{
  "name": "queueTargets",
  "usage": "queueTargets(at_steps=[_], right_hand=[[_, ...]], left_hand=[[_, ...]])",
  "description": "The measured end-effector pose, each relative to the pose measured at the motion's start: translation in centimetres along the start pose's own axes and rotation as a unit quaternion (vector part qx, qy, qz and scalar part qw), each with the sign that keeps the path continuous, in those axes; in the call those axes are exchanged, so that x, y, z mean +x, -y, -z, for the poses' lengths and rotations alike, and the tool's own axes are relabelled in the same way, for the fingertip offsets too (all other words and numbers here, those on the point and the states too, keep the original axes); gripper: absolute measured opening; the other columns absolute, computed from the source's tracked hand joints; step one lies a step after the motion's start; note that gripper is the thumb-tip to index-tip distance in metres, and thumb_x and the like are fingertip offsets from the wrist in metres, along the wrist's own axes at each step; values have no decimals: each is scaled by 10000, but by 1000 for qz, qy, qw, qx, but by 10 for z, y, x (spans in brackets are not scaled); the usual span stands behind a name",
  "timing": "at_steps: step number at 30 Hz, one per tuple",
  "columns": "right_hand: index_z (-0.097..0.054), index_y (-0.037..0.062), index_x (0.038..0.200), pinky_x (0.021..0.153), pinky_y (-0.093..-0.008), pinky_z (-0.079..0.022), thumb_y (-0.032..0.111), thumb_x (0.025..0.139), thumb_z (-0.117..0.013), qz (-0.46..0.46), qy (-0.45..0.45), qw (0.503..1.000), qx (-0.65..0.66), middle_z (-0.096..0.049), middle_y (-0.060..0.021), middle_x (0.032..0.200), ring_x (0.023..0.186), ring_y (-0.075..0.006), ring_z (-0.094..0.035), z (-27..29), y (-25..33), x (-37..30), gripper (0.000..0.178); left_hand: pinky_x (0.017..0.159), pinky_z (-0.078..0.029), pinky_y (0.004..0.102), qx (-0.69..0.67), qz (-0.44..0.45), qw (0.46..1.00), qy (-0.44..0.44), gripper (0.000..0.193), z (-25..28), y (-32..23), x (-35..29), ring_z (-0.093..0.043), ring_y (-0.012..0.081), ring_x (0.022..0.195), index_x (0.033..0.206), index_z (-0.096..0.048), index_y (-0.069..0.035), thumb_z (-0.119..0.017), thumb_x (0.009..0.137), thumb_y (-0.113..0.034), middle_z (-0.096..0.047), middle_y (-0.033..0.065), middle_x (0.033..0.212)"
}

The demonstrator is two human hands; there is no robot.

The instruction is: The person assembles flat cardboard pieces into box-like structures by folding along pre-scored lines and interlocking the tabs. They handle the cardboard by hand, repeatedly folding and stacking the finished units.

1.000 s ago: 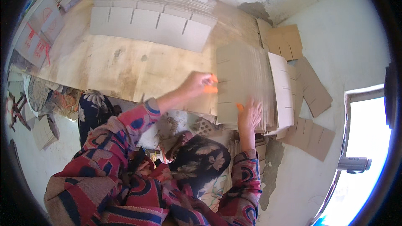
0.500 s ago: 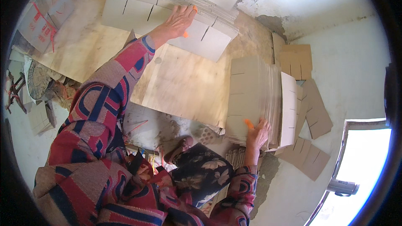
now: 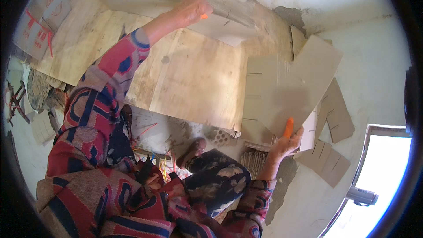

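My right hand (image 3: 287, 144), an orange cover on its thumb, grips the near edge of a grey-brown cardboard sheet (image 3: 310, 77). The sheet is tilted and lies askew over a stack of slotted cardboard (image 3: 255, 97) at the table's right side. My left hand (image 3: 192, 12) is closed, fingers curled, with orange showing at a fingertip. It is over the near part of a long row of slotted cardboard pieces (image 3: 145, 2) at the table's far side. Whatever is in its fingers is hidden, and the pieces around it are blurred.
The wooden tabletop (image 3: 189, 79) spans between both cardboard piles. A printed carton with red string (image 3: 42, 22) stands far left. Loose slotted pieces (image 3: 326, 161) lean by the white wall at right, near a bright window (image 3: 385, 167). A perforated block (image 3: 218, 137) is below the table edge.
My right hand has raised a cardboard sheet from the right stack and turned it askew. My left hand has curled up, and the far cardboard row is now blurred.
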State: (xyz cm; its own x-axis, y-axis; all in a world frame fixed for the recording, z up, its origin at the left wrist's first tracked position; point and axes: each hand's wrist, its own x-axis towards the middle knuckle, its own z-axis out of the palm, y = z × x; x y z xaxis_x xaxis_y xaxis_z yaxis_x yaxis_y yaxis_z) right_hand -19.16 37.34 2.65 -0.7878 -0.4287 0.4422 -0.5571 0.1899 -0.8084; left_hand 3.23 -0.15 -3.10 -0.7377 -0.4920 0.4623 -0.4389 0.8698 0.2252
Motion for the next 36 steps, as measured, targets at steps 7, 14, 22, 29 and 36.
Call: queueTargets(at_steps=[7,14,22,29,36], right_hand=[[-472,16,1258,708,-286,-526,7,856,-615,212,23,975,-67,-628,-143,1103,880,-216,-647,-73,50,-31,428],[-404,24,1331,753,-318,-532,-71,846,-577,237,72,964,-90,-593,-215,1153,930,-258,-659,-89,68,-43,523],[-362,53,1368,625,-332,-544,-66,846,-561,223,102,961,-127,-582,-235,1147,823,-282,-674,-103,52,-51,571],[-254,76,1424,601,-350,-544,-77,839,-545,218,144,954,-148,-537,-247,1206,848,-338,-656,-112,29,-61,672],[-242,87,1430,573,-351,-540,-25,869,-529,224,149,949,-167,-537,-232,1216,818,-324,-661,-121,26,-63,640]], left_hand=[[597,-429,436,-82,-59,989,111,47,1,-71,-39,-543,318,726,648,-536,-51,-552,689,-37,-533,107,646],[617,-461,405,-69,-112,990,58,46,15,-110,-62,-555,310,730,626,-527,-10,-562,644,13,-548,127,666],[613,-467,400,-101,-103,987,70,24,29,-121,-61,-560,298,774,637,-536,-1,-555,643,13,-545,127,664],[628,-481,385,-94,-113,983,105,22,30,-128,-69,-560,282,771,636,-546,1,-558,648,14,-559,120,673],[633,-489,381,-118,-107,983,88,39,24,-134,-72,-563,278,776,642,-557,1,-581,628,29,-559,124,676]])
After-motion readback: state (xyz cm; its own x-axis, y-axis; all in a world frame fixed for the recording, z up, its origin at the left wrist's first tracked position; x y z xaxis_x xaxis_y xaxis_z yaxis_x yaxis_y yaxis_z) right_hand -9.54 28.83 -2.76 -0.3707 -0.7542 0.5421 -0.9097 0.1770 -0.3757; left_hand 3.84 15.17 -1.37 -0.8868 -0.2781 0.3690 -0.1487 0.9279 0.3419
